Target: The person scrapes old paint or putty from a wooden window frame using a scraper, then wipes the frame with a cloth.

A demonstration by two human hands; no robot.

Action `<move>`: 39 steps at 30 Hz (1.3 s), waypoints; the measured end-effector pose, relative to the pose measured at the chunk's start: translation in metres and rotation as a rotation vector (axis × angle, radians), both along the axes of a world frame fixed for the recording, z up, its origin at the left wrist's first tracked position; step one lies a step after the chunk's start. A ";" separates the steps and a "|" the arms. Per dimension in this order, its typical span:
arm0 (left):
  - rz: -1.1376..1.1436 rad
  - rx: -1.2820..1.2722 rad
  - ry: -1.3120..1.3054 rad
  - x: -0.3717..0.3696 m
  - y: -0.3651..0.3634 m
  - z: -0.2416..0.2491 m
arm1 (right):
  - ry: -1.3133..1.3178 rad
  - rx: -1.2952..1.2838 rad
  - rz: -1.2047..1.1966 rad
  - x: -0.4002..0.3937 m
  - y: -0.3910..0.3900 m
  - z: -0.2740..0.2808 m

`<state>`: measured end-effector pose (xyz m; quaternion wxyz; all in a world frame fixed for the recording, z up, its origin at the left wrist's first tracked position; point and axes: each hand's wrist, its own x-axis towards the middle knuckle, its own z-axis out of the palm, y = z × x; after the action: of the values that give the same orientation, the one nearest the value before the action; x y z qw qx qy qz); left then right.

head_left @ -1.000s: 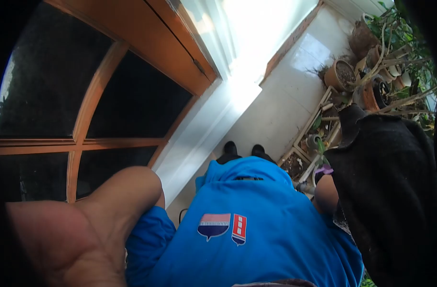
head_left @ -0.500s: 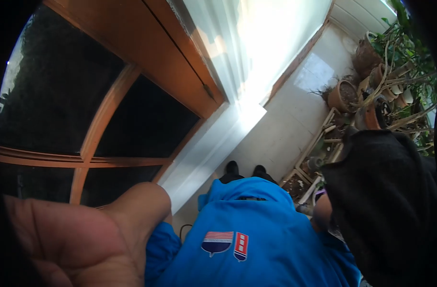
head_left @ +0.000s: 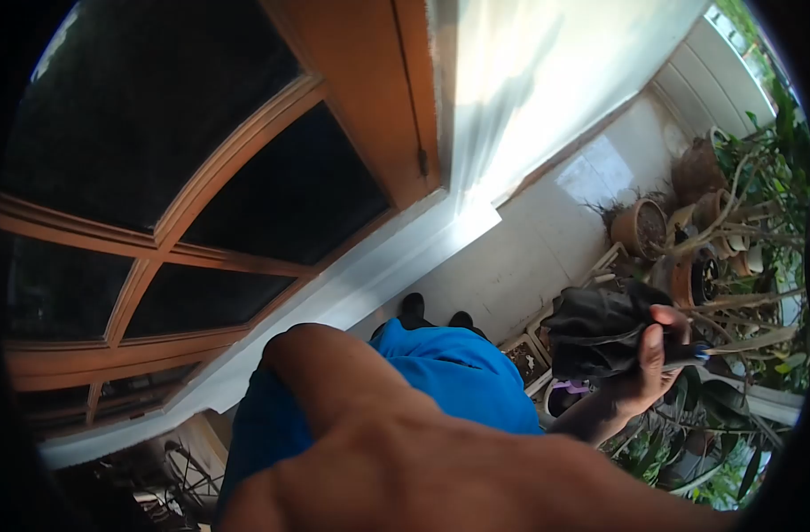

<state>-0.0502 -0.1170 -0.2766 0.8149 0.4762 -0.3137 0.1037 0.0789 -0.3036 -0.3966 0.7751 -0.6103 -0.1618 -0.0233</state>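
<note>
Fingers (head_left: 655, 341) of the right hand (head_left: 644, 377) are clamped on a bunched black cloth (head_left: 595, 332) at right of frame — picked up, nothing further shown. Left hand (head_left: 405, 461) fills the bottom; its fingers cannot be seen.

We can read no text, label, brand, number or sign anywhere in this view. Our blue shirt (head_left: 449, 372) shows only plain cloth where it is visible, the dark cloth (head_left: 600, 332) in our right hand (head_left: 649, 372) carries no print we can make out, and the clay pots (head_left: 640, 226) by the floor's right edge bear no markings.
</note>
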 end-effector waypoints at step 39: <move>0.287 -0.561 1.108 -0.010 -0.014 -0.307 | 0.066 -0.315 1.001 -0.024 0.018 -0.161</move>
<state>-0.0604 -0.1308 -0.5838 0.9281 0.2649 0.2601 0.0283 0.0544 -0.2860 -0.5580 0.5949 -0.5678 -0.4106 0.3939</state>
